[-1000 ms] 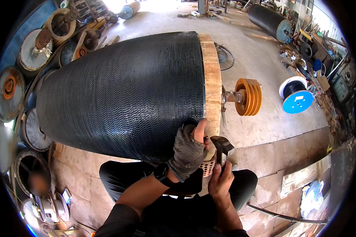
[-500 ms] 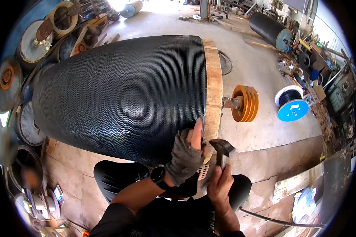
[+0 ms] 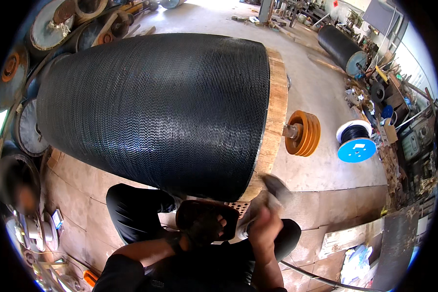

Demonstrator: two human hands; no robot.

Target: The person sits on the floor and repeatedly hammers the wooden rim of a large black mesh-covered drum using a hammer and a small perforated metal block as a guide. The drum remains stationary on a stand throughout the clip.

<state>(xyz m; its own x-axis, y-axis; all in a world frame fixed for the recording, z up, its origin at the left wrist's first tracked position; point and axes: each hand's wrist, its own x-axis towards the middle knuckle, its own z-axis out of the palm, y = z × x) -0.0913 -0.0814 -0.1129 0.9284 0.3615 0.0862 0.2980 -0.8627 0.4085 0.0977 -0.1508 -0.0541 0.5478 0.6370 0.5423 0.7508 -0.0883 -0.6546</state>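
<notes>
A large roller wrapped in ridged black cord (image 3: 155,117) lies across the view in front of me, with a bare wooden band (image 3: 273,119) round its right end. My right hand (image 3: 265,228) grips a hammer (image 3: 276,189), blurred by motion, its head close to the lower part of the wooden band. Below the roller, between my knees, is a dark open container (image 3: 186,214). My left hand (image 3: 204,229), in a dark fingerless glove, is at this container with its bare fingertips curled. Shade hides whatever those fingers may hold.
An orange grooved pulley (image 3: 304,134) sits on the roller's shaft. To its right stands a blue-and-white cable spool (image 3: 356,146). Old drums (image 3: 51,29) crowd the left side. Another black roller (image 3: 343,48) lies at the far right near piled scrap. A perforated piece (image 3: 238,208) shows beneath the roller.
My left hand has left the roller's right edge and come down to the dark container. The hammer stays in my right hand, slightly lower and blurred. The whole view has shifted a little.
</notes>
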